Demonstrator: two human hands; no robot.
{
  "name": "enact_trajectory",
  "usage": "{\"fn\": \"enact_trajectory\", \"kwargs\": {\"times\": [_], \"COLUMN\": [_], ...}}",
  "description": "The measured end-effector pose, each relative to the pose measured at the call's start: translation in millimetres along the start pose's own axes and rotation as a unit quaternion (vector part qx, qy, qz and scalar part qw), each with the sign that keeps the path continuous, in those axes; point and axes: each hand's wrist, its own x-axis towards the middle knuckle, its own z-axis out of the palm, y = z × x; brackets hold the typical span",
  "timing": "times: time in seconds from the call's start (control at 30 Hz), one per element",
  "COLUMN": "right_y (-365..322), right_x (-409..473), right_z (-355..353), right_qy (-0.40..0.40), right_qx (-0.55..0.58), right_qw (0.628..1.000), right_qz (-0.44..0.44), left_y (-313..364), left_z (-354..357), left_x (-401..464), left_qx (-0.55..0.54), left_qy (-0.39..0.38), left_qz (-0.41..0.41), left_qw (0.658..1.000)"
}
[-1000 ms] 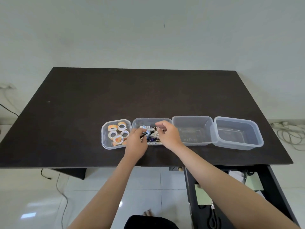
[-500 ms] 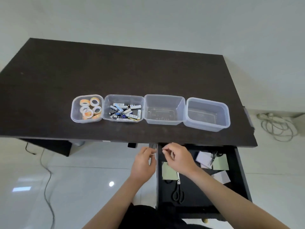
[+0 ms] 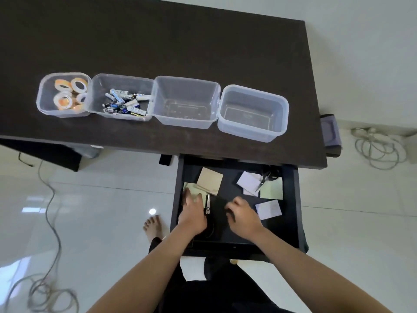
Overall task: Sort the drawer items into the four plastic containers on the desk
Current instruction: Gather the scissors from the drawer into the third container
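Dark wood fills the top of the view, and on that desk (image 3: 158, 41) four clear plastic containers sit in a row: starting at the desk's left end, the tape-roll container (image 3: 64, 94), then the battery container (image 3: 121, 100) touching it, then the third container (image 3: 186, 101) and the fourth container (image 3: 252, 112), both bare inside. Below the desk's front edge the black drawer (image 3: 291, 199) stands pulled out, and both hands are down in it. Left hand (image 3: 191, 213) lies flat with fingers spread, on a green sticky pad (image 3: 189, 188) in the drawer's left part, right beside the scissors (image 3: 207, 204). Right hand (image 3: 242, 214) has its fingers curled, though whether it pinches anything I cannot tell. Toward the drawer's back lie a tan pad (image 3: 209, 180), white notes (image 3: 248, 182), second scissors (image 3: 264, 178) and a green note (image 3: 272, 188); one white pad (image 3: 268, 208) sits just right of the right hand.
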Motion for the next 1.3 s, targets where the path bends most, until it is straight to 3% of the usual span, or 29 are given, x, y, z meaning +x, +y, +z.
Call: {"fn": "enact_trajectory", "kwargs": {"times": [0.27, 0.4, 0.53, 0.73, 0.97, 1.1, 1.3], "right_y": [51, 67, 74, 72, 91, 94, 95], "right_x": [10, 20, 18, 12, 13, 17, 9], "right_z": [-21, -28, -22, -28, -44, -44, -41], "right_qy": [0.130, 0.056, 0.066, 0.044, 0.016, -0.005, 0.000], "right_qx": [-0.067, -0.049, -0.002, 0.054, -0.107, -0.132, -0.080], "right_qw": [0.985, 0.982, 0.989, 0.993, 0.989, 0.986, 0.988], "right_qz": [0.092, 0.171, 0.135, 0.094, 0.099, 0.105, 0.131], "left_y": [1, 4, 9, 1, 4, 8, 26], "left_z": [24, 36, 38, 41, 46, 51, 60], "left_x": [11, 7, 5, 12, 15, 15, 19], "left_qx": [0.045, -0.059, -0.142, -0.089, -0.047, -0.041, -0.047], "left_qy": [0.018, 0.005, 0.115, 0.113, 0.042, 0.031, 0.072], "left_qz": [0.018, 0.044, -0.060, -0.079, -0.021, -0.013, -0.046], "left_qw": [0.999, 0.997, 0.981, 0.986, 0.998, 0.999, 0.995]}}
